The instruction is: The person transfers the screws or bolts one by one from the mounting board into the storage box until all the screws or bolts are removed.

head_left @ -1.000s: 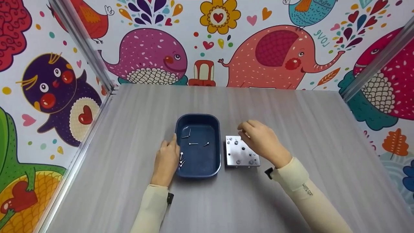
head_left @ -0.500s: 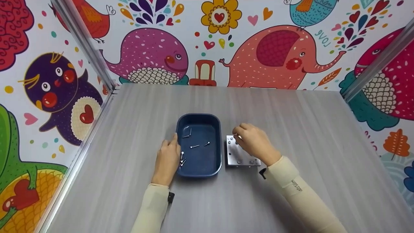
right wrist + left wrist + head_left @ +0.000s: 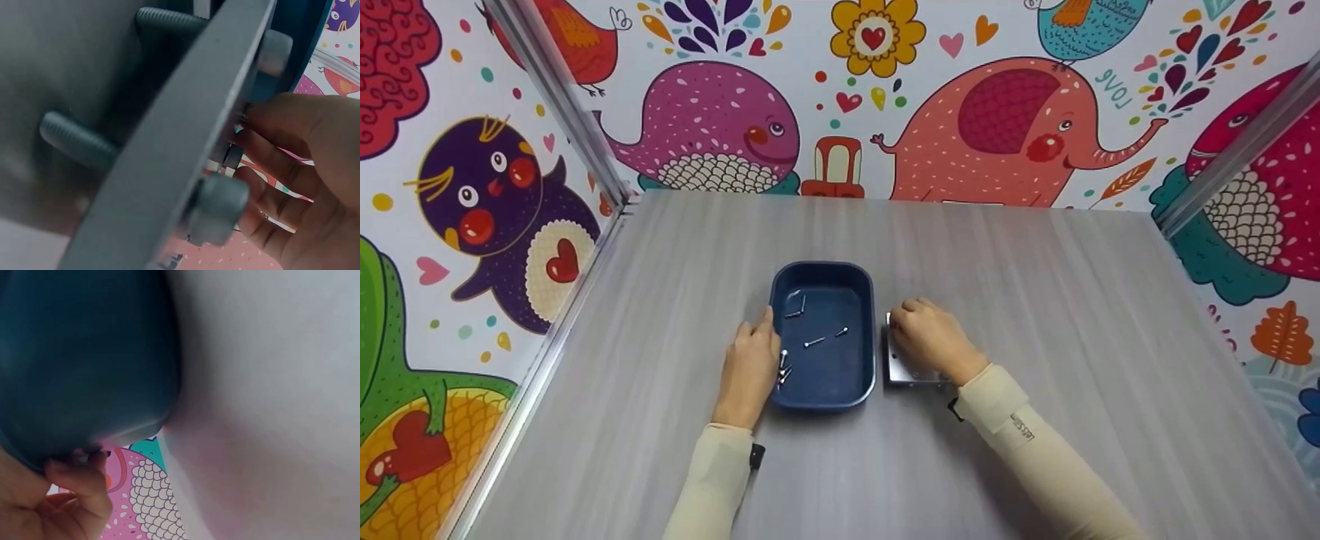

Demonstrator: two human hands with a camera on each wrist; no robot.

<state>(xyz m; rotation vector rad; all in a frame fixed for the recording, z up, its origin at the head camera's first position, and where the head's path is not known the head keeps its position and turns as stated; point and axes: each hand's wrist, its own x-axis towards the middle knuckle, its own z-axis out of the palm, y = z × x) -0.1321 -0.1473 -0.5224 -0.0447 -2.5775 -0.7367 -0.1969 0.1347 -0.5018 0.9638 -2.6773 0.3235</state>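
Observation:
On the left, my left hand [image 3: 748, 367] holds the side rim of a deep blue tray [image 3: 834, 379]; in the left wrist view its fingers [image 3: 84, 486] curl at the tray's edge. Several small screws [image 3: 814, 342] lie inside the tray. To its right is a silver metal plate [image 3: 911, 373], mostly covered by my right hand [image 3: 931, 336]. Close up in the right wrist view, the thumb and forefinger pinch a small screw [image 3: 244, 117] at the plate's top face. Larger bolts [image 3: 216, 208] stand in the plate, their threaded shanks [image 3: 79, 138] coming out underneath.
The tray and plate stand close together on a grey wood-grain table [image 3: 697, 247]. Cartoon-printed panels [image 3: 720, 127] rise behind and beside it. Metal frame posts [image 3: 559, 105] stand at the table's back corners.
My right hand has moved left and lower, over the plate's upper left part, covering more of it. One screw in the tray has shifted and turned slightly. The left hand keeps its place.

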